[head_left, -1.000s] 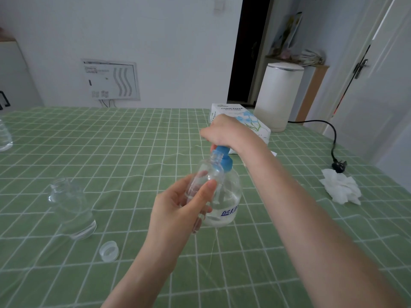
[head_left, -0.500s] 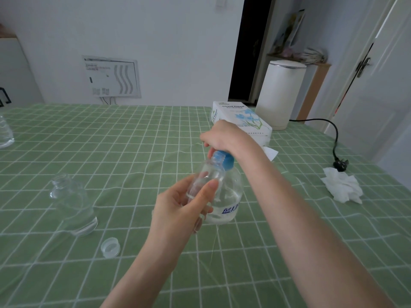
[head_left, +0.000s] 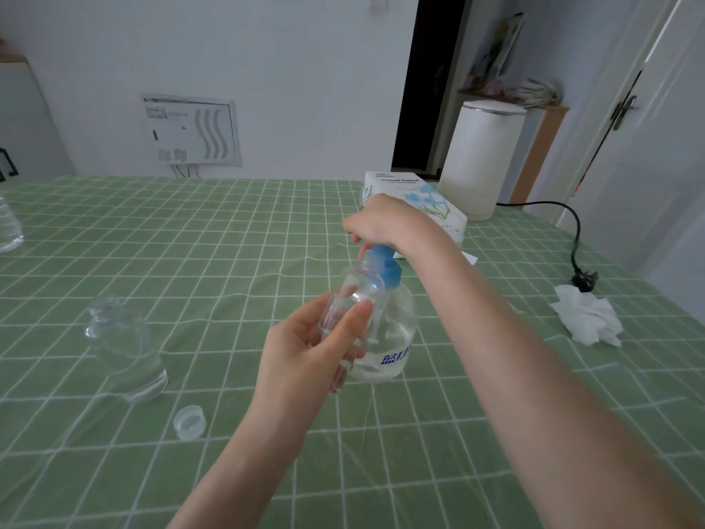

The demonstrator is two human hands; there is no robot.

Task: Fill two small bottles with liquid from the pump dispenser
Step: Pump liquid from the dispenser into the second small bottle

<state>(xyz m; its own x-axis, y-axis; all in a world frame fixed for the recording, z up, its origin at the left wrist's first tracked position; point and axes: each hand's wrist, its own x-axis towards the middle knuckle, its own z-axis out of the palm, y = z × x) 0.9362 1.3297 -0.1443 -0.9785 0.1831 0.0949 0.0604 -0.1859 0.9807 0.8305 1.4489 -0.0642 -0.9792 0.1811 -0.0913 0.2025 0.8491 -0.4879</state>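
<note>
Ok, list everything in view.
pump dispenser: one, clear with blue head, centre
small handheld bottle: one, clear, at dispenser nozzle
small open bottle: one, clear, left
round cap: one, clear, near it
ribbed bottle: one, clear, left edge
tissue box: one, white, behind dispenser
crumpled tissue: one, white, right
power cord: one, black, right
cylindrical appliance: one, white, far right
checked tablecloth: one, green, covers table
left hand: grips small handheld bottle
right hand: curled over blue head
</note>
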